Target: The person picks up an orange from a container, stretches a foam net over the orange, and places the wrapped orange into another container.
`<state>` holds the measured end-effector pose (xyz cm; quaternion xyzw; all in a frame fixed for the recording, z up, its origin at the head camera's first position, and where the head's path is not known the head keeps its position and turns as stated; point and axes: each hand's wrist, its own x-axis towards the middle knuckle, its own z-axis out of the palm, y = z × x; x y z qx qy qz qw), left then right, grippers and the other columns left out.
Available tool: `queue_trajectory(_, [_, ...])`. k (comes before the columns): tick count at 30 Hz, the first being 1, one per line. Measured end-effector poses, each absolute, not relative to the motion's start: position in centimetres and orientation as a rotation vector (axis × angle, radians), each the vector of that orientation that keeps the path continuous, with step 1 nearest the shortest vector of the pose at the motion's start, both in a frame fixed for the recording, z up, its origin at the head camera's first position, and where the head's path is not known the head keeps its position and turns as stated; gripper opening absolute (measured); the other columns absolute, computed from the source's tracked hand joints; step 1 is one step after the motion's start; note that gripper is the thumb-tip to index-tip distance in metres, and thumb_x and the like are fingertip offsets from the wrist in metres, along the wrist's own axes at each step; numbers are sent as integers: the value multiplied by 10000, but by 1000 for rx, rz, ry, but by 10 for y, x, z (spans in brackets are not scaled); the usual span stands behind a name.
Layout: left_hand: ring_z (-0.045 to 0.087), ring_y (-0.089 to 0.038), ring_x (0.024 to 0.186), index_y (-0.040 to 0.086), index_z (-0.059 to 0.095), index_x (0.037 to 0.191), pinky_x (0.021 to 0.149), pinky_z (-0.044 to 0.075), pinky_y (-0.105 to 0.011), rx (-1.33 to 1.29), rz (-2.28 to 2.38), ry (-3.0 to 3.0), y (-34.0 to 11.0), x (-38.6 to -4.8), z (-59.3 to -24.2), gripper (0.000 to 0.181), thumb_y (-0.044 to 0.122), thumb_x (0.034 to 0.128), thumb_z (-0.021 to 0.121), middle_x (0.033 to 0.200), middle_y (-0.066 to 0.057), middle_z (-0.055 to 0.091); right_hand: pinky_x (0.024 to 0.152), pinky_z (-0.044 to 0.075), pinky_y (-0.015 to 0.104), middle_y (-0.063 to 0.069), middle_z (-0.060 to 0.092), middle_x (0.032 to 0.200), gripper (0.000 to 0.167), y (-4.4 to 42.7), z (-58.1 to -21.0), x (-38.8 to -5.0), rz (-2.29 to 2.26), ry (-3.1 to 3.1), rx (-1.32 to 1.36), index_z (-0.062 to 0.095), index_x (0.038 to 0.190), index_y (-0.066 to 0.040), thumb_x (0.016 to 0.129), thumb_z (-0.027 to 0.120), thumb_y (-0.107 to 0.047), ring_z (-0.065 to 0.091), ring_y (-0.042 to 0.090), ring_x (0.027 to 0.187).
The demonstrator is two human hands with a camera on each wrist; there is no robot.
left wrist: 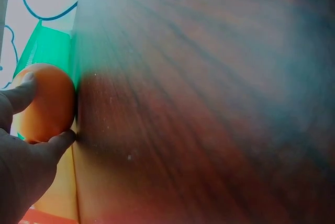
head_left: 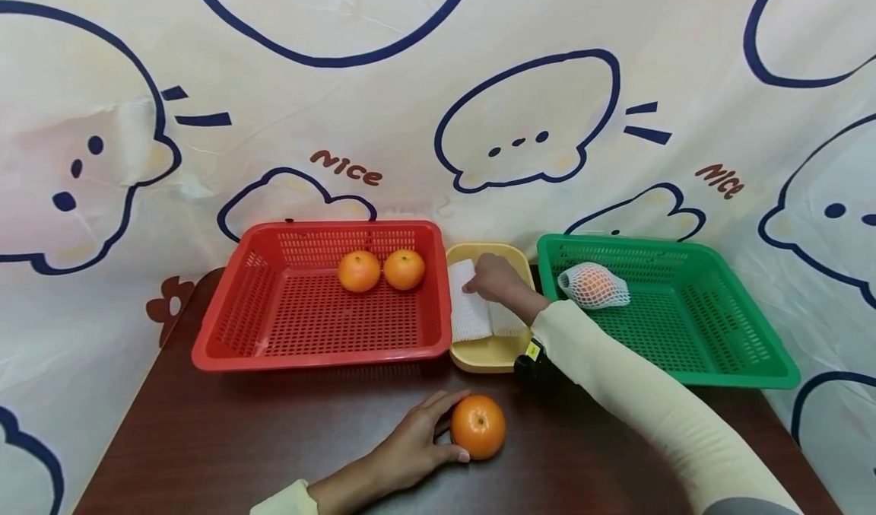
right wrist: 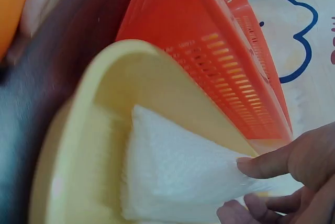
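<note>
On the table in front of me lies an orange [head_left: 477,427]. My left hand [head_left: 416,440] grips it from the left side, thumb and fingers around it; the left wrist view shows the same orange [left wrist: 49,102] between thumb and finger. My right hand [head_left: 501,279] reaches into the yellow bin [head_left: 484,361]. There it pinches the far end of a white foam net sleeve [head_left: 470,319], flat and empty, seen closer as the white sleeve [right wrist: 178,174] in the right wrist view. Another flat sleeve [head_left: 505,322] lies beside it, partly under my wrist.
Left of the bin stands a red basket [head_left: 322,361] with two oranges [head_left: 359,271] in its far right corner. To the right, a green basket [head_left: 712,332] holds one orange in a foam net [head_left: 592,285]. A patterned cloth [head_left: 383,104] hangs behind the table [head_left: 226,431].
</note>
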<state>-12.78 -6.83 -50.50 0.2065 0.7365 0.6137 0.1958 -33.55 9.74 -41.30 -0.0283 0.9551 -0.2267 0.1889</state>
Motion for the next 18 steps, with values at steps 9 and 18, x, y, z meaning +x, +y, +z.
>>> queue_trajectory(9, [493,-306,1414,0,419,1527,1103,460,-218,569,1720,2047,-68,-129,-505,828,42,816,842,1425,-124,509,648,581,238,122,683,999,146,100,-419,-330,-975,2561,23,664,977,8,917,727,-109,630,185,815])
queue_trajectory(18, [472,-313,1420,-23,419,1520,1113,445,-213,578,1736,2040,-69,-129,-506,830,27,807,843,1427,-132,508,636,539,216,117,655,1039,238,109,-416,-334,-1006,2584,52,654,1127,-9,942,734,-134,590,187,817])
